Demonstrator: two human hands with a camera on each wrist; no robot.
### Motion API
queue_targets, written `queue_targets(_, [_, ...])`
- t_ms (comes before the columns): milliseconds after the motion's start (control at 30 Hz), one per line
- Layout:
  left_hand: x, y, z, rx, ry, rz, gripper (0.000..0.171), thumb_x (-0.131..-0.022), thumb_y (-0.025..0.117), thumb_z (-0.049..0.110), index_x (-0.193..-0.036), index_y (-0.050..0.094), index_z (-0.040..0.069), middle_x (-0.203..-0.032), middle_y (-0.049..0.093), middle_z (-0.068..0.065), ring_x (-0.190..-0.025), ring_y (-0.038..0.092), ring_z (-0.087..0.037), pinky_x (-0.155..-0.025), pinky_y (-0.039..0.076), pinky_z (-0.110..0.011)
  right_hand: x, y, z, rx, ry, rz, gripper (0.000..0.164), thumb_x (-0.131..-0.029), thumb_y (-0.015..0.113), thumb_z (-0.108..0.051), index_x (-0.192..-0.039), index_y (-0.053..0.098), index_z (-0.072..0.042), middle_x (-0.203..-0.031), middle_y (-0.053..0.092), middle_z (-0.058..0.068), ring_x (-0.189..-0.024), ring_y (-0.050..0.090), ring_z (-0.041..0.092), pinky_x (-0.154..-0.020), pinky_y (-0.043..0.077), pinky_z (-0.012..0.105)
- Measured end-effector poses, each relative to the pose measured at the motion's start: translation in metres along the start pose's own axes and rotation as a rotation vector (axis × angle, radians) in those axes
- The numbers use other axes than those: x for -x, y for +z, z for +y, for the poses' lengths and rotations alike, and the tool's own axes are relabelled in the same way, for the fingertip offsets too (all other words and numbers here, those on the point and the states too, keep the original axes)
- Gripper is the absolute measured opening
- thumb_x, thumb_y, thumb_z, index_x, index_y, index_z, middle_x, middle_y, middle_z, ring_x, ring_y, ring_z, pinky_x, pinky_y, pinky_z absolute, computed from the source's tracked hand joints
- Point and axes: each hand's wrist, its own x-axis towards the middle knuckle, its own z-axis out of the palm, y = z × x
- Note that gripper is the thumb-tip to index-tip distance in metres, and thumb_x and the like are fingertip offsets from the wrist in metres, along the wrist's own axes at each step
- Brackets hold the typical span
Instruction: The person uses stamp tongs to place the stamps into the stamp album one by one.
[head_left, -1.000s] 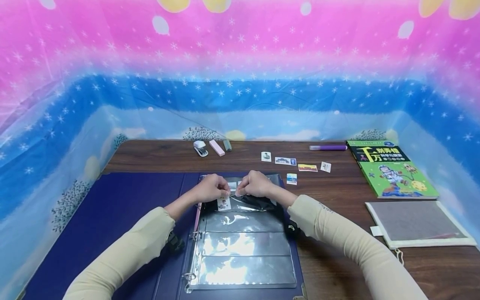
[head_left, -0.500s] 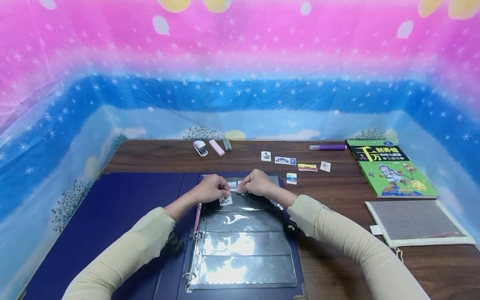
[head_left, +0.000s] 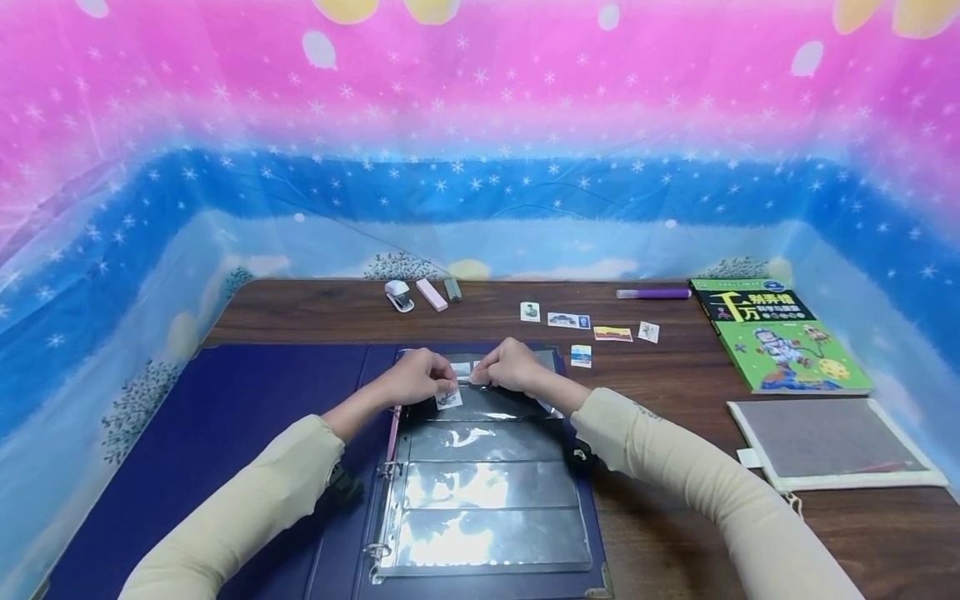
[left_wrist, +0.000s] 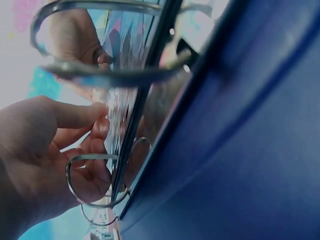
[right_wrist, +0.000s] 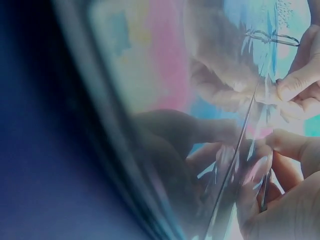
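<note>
A blue ring binder (head_left: pixel 247 417) lies spread on the table, with a black-backed page of clear pockets (head_left: pixel 491 443) on its right side. At the page's top pocket my left hand (head_left: pixel 415 377) pinches a small pale stamp (head_left: pixel 450 400), whose upper part the fingers hide. Just to its right, my right hand (head_left: pixel 512 367) pinches the clear pocket's edge between thumb and fingers. Another pale stamp (head_left: pixel 461 370) shows behind the fingertips. In the right wrist view the fingertips of my right hand (right_wrist: pixel 287 185) hold the shiny film, with my left hand (right_wrist: pixel 304 82) close by.
Several loose stamps (head_left: pixel 568 321) lie beyond the binder. A stapler (head_left: pixel 400 296), a pink block (head_left: pixel 432 294) and a purple marker (head_left: pixel 654 293) are at the back. A green book (head_left: pixel 787 342) and a mesh pouch (head_left: pixel 832 442) lie right. Metal rings (left_wrist: pixel 92 180) stand beside the left hand.
The stamp in my left hand has shifted slightly upward on the page. The pocket's lower film has dropped flatter, and my right hand has moved a little.
</note>
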Motion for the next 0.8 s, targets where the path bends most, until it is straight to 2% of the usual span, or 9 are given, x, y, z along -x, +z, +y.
queue_targets(333, [0.007, -0.006, -0.012, -0.036, 0.034, 0.015, 0.01, -0.084, 0.064, 0.009, -0.077, 0.068, 0.003, -0.062, 0.062, -0.005, -0.051, 0.045, -0.005, -0.055, 0.041, -0.021, 0.0, 0.002, -0.002, -0.019, 0.034, 0.013, 0.012, -0.079, 0.073, -0.02, -0.086, 0.077, -0.011, -0.09, 0.074, 0.008, -0.068, 0.062, 0.014, -0.06, 0.047, 0.023])
queue_targets(500, [0.01, -0.01, -0.015, -0.074, 0.073, 0.004, 0.009, -0.084, 0.062, 0.006, -0.078, 0.067, 0.002, -0.067, 0.062, -0.003, -0.057, 0.044, -0.006, -0.057, 0.039, -0.02, -0.002, 0.003, -0.002, -0.02, 0.036, 0.008, 0.013, -0.079, 0.073, -0.021, -0.087, 0.077, -0.011, -0.095, 0.073, 0.007, -0.071, 0.063, 0.013, -0.061, 0.047, 0.022])
queue_targets(800, [0.01, -0.01, -0.018, -0.024, 0.054, -0.007, 0.009, -0.086, 0.06, 0.006, -0.082, 0.068, 0.002, -0.072, 0.064, -0.006, -0.056, 0.045, -0.007, -0.057, 0.04, -0.022, -0.004, 0.005, -0.003, -0.04, 0.042, 0.039, 0.014, -0.079, 0.073, -0.022, -0.086, 0.077, -0.01, -0.098, 0.073, 0.007, -0.072, 0.063, 0.012, -0.063, 0.049, 0.023])
